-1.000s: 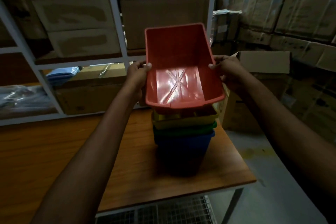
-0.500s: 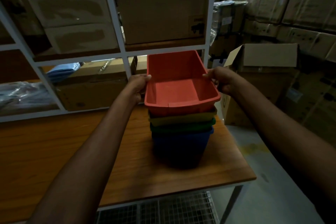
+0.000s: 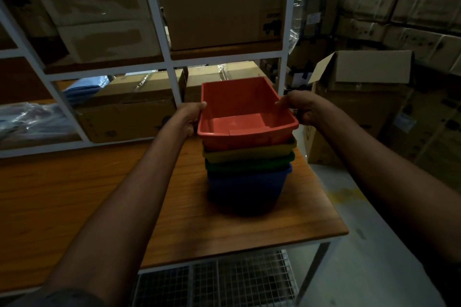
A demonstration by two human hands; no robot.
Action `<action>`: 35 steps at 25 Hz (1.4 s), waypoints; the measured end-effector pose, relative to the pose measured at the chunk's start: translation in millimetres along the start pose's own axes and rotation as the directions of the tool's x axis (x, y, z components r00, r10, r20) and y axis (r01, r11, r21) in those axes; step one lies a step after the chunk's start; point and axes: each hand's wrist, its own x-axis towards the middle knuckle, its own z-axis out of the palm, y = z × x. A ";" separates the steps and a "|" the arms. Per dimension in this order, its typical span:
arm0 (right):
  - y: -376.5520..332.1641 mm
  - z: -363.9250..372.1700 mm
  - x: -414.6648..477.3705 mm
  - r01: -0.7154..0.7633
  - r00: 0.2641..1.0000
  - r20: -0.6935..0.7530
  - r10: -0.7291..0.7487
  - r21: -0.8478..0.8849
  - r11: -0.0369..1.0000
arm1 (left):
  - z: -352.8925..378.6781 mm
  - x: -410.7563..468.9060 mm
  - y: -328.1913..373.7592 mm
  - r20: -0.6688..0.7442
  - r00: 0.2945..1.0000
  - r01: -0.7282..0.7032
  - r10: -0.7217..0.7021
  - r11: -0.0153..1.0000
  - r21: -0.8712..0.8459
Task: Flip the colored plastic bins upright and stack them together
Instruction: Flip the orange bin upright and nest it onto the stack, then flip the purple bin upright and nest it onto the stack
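A red bin sits upright on top of a nested stack: a yellow bin, a green bin and a blue bin at the bottom. The stack stands on the wooden table near its right end. My left hand grips the red bin's left rim and my right hand grips its right rim. Only the rims of the yellow and green bins show.
A white metal shelf rack full of cardboard boxes stands right behind the table. An open cardboard box and stacked cartons fill the right side. The table's right edge drops to a grey floor; a wire mesh shelf lies below.
The red bin went from tilted toward me and raised to level and lowered into the yellow bin. Both hands came down with it, still on its rims.
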 end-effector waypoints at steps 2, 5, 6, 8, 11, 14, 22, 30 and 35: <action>2.3 0.4 0.5 -0.006 1.000 -0.001 0.006 0.011 1.000 | -0.7 -0.1 0.4 0.001 1.000 -0.003 0.003 1.000 0.011; 3.7 0.5 -0.4 0.005 1.000 -0.014 -0.005 0.009 1.000 | -1.3 -0.8 0.4 -0.008 1.000 0.004 -0.004 1.000 0.019; 4.9 0.3 -0.3 0.008 1.000 -0.018 -0.008 0.005 1.000 | -1.4 -1.1 -0.4 -0.012 1.000 0.005 -0.005 1.000 0.022; 7.4 -0.1 -3.3 0.012 1.000 -0.006 -0.012 -0.008 1.000 | -1.8 -1.7 -2.3 -0.024 1.000 0.002 -0.002 1.000 0.025; 10.5 -0.8 -5.4 0.007 1.000 0.002 -0.007 -0.014 1.000 | -3.2 -5.4 -4.1 -0.027 1.000 -0.008 0.009 1.000 0.026; 13.2 -1.1 -5.8 0.024 1.000 -0.016 -0.024 -0.034 0.999 | -2.4 -11.0 -4.4 -0.024 1.000 -0.005 0.005 1.000 0.014; 22.1 0.5 -24.3 0.396 0.874 -0.176 -0.453 -0.282 0.874 | -10.4 -34.5 -19.4 -0.083 0.986 -0.142 0.142 0.990 -0.002; 53.8 14.9 -77.9 0.608 0.696 -0.144 -0.703 -0.402 0.684 | -21.2 -89.8 -54.4 -0.174 0.886 -0.433 0.429 0.901 0.020; 87.7 41.6 -125.3 0.672 0.653 -0.042 -0.756 -0.428 0.604 | -39.6 -125.9 -83.6 -0.158 0.849 -0.489 0.505 0.863 0.128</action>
